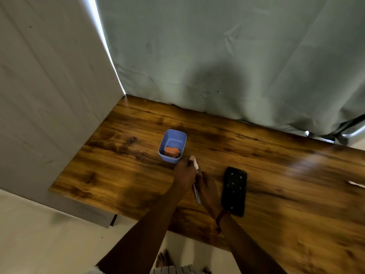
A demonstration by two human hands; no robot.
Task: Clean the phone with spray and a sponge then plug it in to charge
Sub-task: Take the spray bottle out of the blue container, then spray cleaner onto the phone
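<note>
Both hands [185, 175] clasp a slim bottle [196, 180] (phone [234, 191] beside).

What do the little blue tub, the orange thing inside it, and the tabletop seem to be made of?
The blue tub looks like moulded plastic: even colour, smooth matte walls, rounded corners. The orange piece in it looks like sponge foam, dull with a ragged edge, though it is small in view. The tabletop shows brown wood grain under a glossy finish that reflects light; real wood or laminate, I cannot tell.
</note>
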